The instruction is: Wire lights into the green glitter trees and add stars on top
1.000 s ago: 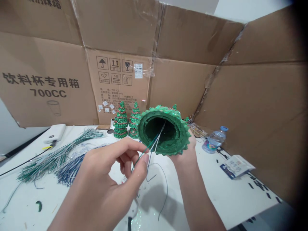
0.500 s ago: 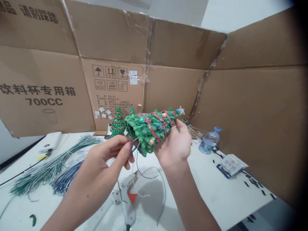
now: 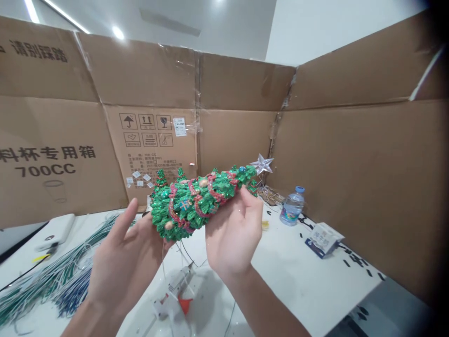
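Note:
A small green Christmas tree (image 3: 196, 202) with red garlands, baubles and a clear star (image 3: 262, 164) at its tip lies sideways in the air between both hands. My right hand (image 3: 234, 231) holds it from below and behind, near the upper half. Around the wide base is my left hand (image 3: 128, 262), its thumb raised and its other fingers partly hidden under the tree. Thin wires (image 3: 182, 250) hang down from the base.
A glue gun (image 3: 175, 292) with an orange-red part rests below the tree. Green and blue wire bundles (image 3: 73, 276) lie left, near a white device (image 3: 56, 231). A bottle (image 3: 293, 206), a packet (image 3: 323, 238) and black bits are right. Cardboard walls (image 3: 242, 140) and more trees (image 3: 160, 180) stand behind.
My left hand has let go of the wire it pinched and moved to the tree's base. The tree has turned, its hollow base now out of sight. The view has tilted up and right.

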{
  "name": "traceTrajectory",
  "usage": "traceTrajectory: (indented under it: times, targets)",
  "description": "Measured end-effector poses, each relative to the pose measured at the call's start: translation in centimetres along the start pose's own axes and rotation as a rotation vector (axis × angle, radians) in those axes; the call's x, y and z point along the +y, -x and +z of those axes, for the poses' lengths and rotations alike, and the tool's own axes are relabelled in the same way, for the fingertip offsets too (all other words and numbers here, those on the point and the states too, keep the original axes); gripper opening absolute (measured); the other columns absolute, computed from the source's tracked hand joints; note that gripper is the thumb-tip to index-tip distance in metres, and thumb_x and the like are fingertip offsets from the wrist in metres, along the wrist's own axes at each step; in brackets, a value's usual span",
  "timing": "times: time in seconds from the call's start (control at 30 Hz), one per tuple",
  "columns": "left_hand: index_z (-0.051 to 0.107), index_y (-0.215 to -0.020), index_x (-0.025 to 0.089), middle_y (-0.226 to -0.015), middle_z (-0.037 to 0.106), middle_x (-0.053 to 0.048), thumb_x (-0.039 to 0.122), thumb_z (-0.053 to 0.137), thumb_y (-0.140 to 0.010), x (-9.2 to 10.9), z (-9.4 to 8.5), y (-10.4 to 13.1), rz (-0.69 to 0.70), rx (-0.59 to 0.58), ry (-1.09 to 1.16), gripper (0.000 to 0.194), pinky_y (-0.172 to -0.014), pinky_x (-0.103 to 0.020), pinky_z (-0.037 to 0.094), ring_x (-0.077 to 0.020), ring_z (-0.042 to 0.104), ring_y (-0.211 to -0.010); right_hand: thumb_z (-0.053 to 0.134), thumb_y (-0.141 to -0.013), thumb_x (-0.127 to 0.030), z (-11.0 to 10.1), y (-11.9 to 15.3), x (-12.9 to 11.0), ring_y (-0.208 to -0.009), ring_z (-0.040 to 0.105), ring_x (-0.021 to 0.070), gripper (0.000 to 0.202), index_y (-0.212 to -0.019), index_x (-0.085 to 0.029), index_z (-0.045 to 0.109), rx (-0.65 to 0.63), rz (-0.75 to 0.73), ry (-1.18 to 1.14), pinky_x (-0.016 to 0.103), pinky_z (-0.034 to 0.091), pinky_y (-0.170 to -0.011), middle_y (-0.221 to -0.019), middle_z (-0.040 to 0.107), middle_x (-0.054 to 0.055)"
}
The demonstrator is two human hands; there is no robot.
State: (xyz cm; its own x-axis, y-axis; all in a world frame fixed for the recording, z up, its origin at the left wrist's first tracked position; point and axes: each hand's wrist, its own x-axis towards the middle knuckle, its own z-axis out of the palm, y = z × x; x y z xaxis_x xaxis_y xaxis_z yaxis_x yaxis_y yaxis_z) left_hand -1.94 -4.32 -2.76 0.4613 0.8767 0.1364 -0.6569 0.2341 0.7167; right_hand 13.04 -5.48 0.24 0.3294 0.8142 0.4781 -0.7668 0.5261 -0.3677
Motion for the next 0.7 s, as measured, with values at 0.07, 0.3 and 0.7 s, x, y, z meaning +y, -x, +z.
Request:
traceTrajectory:
  times: [0.07,0.3,0.7]
  targets:
    - [0.074,-0.140,0.021,-0.122,0.081,-0.009,0.061,0.050,-0.108,0.1,-0.5,0.2,-0.019,-0.047,0.078,0.056,-0.105,-0.042,0.061,-0.0284,0.075,-0.118,0.055,-0.098,-0.045,0.0,0.2,0.2,-0.094,0.070,0.0257,0.016,-0.096,-0.030,0.060,0.006,-0.002,0.011,0.047,0.058,-0.094,-0.097,0.067,0.003]
    - [0.076,-0.138,0.026,-0.131,0.081,-0.007,0.062,0.060,-0.102,0.7,-3.2,0.8,-0.079,-0.056,0.160,0.053,-0.117,-0.048,0.058,-0.0336,0.071,-0.135,0.055,-0.096,-0.048,0.5,1.0,0.2,-0.099,0.071,0.0271,0.017,-0.098,-0.031,0.055,0.039,0.028,0.057,0.049,0.059,-0.093,-0.101,0.068,0.005]
    - [0.078,-0.135,0.037,-0.140,0.077,-0.003,0.086,0.061,-0.086,-2.4,-6.8,2.8,0.071,-0.054,-0.029,0.071,-0.125,-0.059,0.049,-0.0431,0.051,-0.155,0.047,-0.098,-0.049,2.1,2.3,-2.0,-0.102,0.076,0.0301,0.033,-0.101,-0.029,0.074,0.091,0.128,0.080,0.051,0.056,-0.102,-0.095,0.080,0.003]
